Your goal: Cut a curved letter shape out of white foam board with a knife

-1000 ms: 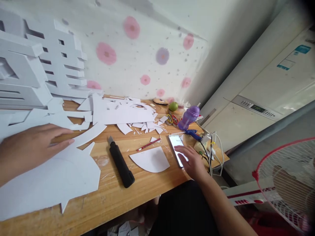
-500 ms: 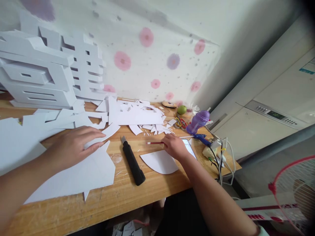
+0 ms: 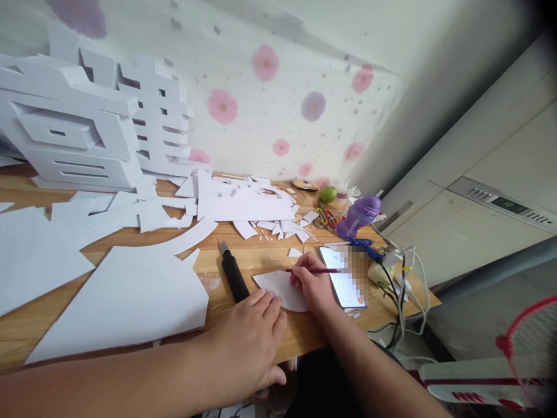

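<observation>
My right hand (image 3: 312, 281) grips a dark red pencil (image 3: 324, 270), its tip over the left part of a small white fan-shaped piece of board (image 3: 285, 284). Flat on the lower left edge of that piece rest the fingers of my left hand (image 3: 256, 328), stretched out with the thumb apart. Beside the left hand lies a black utility knife (image 3: 234, 276) with its blade out, its near end hidden by the fingers. A phone (image 3: 342, 284) with a lit screen lies just right of my right hand.
Large white board sheets (image 3: 130, 296) cover the left side. Offcuts (image 3: 243, 212) lie along the back, below cut white board structures (image 3: 78, 133). At the right are a purple bottle (image 3: 359, 216), scissors (image 3: 326, 219), a blue glue gun (image 3: 368, 248) and white cables (image 3: 402, 296).
My left hand has left the white sheet and come right onto the fan-shaped piece. The pencil has turned in my right hand, its tip now over that piece. More of the phone shows.
</observation>
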`<state>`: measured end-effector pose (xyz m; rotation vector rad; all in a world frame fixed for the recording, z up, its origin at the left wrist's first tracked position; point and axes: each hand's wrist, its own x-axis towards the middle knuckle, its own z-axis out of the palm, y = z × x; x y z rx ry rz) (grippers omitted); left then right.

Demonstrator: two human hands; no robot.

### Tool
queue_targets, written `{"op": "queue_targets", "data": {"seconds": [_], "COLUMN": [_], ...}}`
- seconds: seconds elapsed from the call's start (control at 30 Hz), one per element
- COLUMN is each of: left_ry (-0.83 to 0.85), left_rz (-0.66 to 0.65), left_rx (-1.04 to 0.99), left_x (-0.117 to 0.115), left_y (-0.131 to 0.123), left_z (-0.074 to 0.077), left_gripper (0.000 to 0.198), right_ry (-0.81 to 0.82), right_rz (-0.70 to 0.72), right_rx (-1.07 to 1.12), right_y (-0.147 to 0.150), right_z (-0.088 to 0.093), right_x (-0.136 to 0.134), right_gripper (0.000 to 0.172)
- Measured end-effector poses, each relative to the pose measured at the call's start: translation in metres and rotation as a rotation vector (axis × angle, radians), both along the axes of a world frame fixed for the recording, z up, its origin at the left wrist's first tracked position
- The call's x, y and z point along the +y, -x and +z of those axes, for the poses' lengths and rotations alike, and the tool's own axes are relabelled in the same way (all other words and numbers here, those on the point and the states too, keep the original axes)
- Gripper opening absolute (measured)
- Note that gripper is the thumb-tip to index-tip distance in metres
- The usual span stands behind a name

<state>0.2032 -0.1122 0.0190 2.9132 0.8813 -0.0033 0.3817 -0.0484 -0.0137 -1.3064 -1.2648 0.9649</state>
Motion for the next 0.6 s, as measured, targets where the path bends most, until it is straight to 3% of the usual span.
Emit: {"op": "queue_targets", "data": {"seconds": [0.17, 0.6], "left_ry": [-0.021, -0.124], "left_rz": [-0.033, -0.073], "left_rx": [-0.018, -0.092], "left_x": [0.000, 0.003], "left_y": [0.003, 0.007], "left_z": [-0.012, -0.021], "left_gripper": [0.078, 0.073], "right_ry": [0.026, 0.055], "right_rz": [-0.048, -0.066], "right_rx": [-0.064, -0.161], "right_y": [0.000, -0.003], "right_z": [-0.003, -0.001], "right_x": [0.004, 0.004], "right_gripper": [0.012, 0.012]}}
